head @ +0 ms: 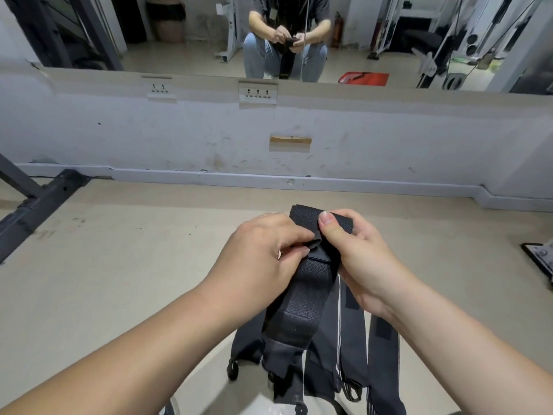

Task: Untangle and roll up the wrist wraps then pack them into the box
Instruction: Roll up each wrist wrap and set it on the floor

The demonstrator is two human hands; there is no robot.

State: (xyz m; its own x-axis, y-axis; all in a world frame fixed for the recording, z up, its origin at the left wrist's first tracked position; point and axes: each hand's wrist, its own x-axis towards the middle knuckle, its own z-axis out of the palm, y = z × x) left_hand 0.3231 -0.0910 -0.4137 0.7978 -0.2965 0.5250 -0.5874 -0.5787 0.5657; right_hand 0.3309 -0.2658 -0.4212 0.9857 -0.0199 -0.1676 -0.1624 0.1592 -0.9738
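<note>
A black elastic wrist wrap (302,298) hangs in front of me, its top end folded over between both hands. My left hand (263,253) pinches the folded end from the left. From the right, my right hand (353,253) grips the same end, with the thumb pressed on top of the fold. The wrap's long tail drops down toward my lap. Several more dark wraps (353,348) with white edge stripes and thin loops hang tangled below my hands. No box is in view.
I face a pale wall with sockets (258,94) and a mirror (179,31) above it that reflects a seated person holding the wrap. A dark metal rack foot (45,202) lies on the beige floor at left. A metal plate (541,259) sits at the right edge.
</note>
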